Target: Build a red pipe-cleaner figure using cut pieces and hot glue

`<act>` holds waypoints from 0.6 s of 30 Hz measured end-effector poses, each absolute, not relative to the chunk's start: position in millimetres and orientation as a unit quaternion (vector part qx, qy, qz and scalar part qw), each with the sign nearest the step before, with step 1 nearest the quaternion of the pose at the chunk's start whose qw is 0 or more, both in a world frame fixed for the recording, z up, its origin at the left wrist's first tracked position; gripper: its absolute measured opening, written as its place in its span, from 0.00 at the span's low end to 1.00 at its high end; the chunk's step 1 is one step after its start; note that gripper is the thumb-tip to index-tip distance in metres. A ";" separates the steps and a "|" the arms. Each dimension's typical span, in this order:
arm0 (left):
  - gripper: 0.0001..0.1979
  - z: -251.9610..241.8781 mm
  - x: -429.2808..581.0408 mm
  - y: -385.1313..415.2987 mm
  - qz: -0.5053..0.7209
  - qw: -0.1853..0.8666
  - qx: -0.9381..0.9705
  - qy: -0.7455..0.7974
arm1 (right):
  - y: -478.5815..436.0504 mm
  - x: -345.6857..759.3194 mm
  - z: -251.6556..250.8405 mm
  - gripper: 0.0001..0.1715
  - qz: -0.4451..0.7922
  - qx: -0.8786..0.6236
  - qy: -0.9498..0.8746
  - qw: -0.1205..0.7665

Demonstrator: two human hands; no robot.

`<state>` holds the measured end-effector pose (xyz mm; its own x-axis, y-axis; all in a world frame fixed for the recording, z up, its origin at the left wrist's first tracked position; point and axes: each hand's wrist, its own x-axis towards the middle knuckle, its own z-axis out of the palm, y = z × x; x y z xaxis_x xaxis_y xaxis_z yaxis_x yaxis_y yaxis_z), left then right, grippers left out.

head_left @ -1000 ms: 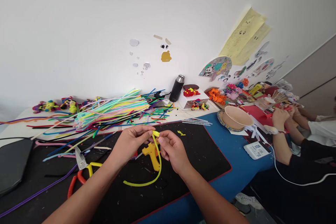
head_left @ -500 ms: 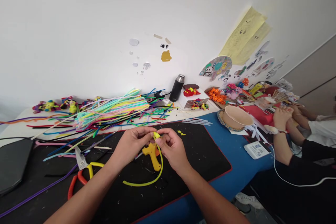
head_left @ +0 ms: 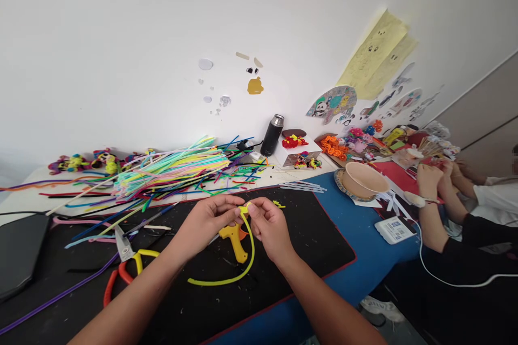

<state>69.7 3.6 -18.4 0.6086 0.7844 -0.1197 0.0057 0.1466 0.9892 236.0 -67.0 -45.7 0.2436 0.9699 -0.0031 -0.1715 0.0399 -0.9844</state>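
Observation:
A yellow pipe cleaner (head_left: 252, 248) is pinched at its bunched upper end between my two hands, over the black mat (head_left: 299, 248). My left hand (head_left: 210, 223) grips that end from the left, and my right hand (head_left: 269, 226) closes on it from the right. Its long tail curves down and to the left. A yellow glue gun (head_left: 236, 242) lies on the mat just below my fingers. Scissors (head_left: 126, 259) with red and yellow handles lie beside my left forearm. Small yellow scraps (head_left: 279, 205) rest behind my right hand.
A heap of coloured pipe cleaners (head_left: 174, 170) lies at the back left. Behind stand a black bottle (head_left: 272, 136) and a white box (head_left: 303, 151) bearing small figures. At the right are a bowl (head_left: 366, 180), a white device (head_left: 394, 230) and another person's hands (head_left: 431, 178).
My fingers have shifted slightly around the bunched end, and the upper part of the yellow tail has swung a little to the right. The other person's hands have moved slightly.

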 end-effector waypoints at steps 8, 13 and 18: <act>0.26 -18.8 70.3 4.8 0.304 0.716 0.528 0.340 | -67.5 235.9 -49.8 0.28 0.495 -0.494 -0.380 0.605; 0.23 -18.1 69.7 6.3 0.349 0.719 0.484 0.356 | -69.1 234.6 -50.4 0.28 0.509 -0.488 -0.386 0.594; 0.20 -21.6 70.7 6.3 0.359 0.715 0.485 0.353 | -67.9 230.7 -48.3 0.29 0.513 -0.484 -0.383 0.597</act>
